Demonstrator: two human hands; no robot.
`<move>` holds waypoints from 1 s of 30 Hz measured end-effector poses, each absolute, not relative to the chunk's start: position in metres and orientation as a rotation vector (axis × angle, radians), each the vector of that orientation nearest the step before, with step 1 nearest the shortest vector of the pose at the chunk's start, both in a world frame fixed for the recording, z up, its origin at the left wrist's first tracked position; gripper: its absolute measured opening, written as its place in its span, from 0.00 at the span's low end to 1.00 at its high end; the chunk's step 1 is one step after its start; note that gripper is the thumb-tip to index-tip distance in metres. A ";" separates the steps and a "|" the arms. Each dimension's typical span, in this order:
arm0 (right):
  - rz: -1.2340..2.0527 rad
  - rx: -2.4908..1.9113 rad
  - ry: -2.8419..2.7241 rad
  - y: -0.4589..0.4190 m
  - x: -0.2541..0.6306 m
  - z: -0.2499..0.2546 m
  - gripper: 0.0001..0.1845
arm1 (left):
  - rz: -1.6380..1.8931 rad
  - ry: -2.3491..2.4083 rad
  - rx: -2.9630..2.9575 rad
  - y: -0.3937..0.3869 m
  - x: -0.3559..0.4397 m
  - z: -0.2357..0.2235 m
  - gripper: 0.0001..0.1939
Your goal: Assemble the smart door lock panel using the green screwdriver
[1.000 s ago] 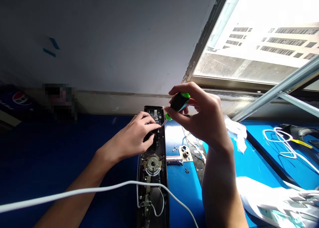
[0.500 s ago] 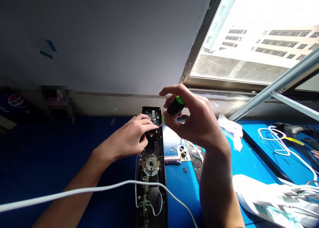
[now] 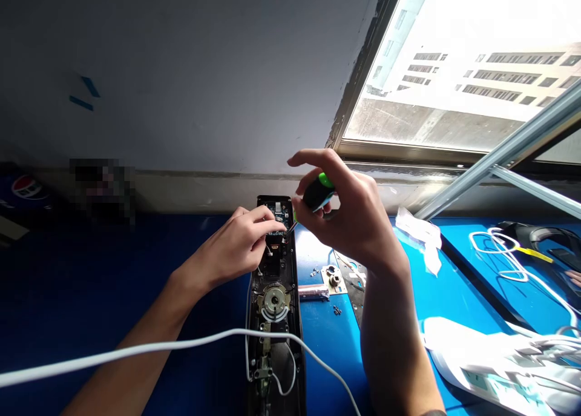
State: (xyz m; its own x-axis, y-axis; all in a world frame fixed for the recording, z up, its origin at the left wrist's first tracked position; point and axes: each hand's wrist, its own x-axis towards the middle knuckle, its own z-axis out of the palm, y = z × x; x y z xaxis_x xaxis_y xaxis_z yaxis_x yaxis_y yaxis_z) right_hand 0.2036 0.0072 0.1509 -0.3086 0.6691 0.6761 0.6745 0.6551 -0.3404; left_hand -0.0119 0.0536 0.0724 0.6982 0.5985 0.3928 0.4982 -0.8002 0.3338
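Black and long, an open case (image 3: 299,328) lies on a blue desk (image 3: 218,361), its inner parts facing up. Its long axis runs away from the person, the far end near the wall (image 3: 204,191) and the near end running out of view.

At the case's far end is a circuit board (image 3: 283,213). The left hand (image 3: 238,241) reaches over it from the case's left side, fingers bent and spread, thumb apart from the forefinger. The right hand (image 3: 351,213), above the case's right edge, has its fingers clamped on the handle of a black and green screwdriver (image 3: 316,194). The screwdriver slants: handle up and right, tip down and left into the case beside the left forefinger. The tip is tiny and in shade, so whether it sits in a screw cannot be told.

Good work here would seem to want the shaft brought closer to upright, light even pressure, and the left fingers bracing the case without crowding the tip.

Nearer the person in the case is a round metal disc (image 3: 274,298); a white cable (image 3: 181,345) crosses in front of it lower down. Right of the case lie loose screws (image 3: 337,310) and a metal plate (image 3: 338,287).
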 end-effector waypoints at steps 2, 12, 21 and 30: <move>-0.022 -1.052 -2.036 0.007 0.205 0.151 0.24 | 0.753 0.890 2.679 0.053 -0.011 0.074 0.22; -0.345 -1.258 -1.921 0.008 0.191 0.149 0.16 | 0.615 1.151 2.551 0.041 -0.005 0.075 0.22; -0.102 -1.091 -2.036 0.006 0.203 0.151 0.15 | 0.573 1.103 2.463 0.048 -0.011 0.074 0.23; 0.006 -1.052 -2.079 0.003 0.207 0.153 0.17 | 0.559 1.129 2.457 0.046 -0.012 0.072 0.23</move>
State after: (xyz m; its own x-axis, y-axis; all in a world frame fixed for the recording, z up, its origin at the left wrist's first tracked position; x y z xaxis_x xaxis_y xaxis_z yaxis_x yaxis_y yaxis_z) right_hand 0.2068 0.0033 0.1532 -0.3440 0.6820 0.6454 0.6785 0.6557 -0.3312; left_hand -0.0117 0.0461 0.0715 0.5986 0.7769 0.1952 0.6264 -0.6059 0.4905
